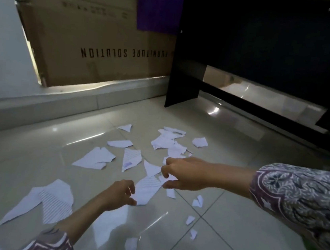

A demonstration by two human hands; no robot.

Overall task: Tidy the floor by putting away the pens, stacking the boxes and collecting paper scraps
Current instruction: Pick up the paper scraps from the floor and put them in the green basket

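The floor (230, 226) is glossy pale tile, smooth enough to mirror light streaks and the furniture above it, with thin dark grout lines between the tiles. The paper scraps (95, 158) scattered on it are matt white paper with ragged torn edges (several show faint ruled lines, one a small bluish mark). The big box (99, 40) against the wall is dull brown cardboard, matt, with dark printed lettering. The desk panel (273, 44) looks like a smooth black laminate with a faint sheen. A purple sheet (160, 5) hangs flat and matt. The sleeve (301, 195) is soft patterned cloth.
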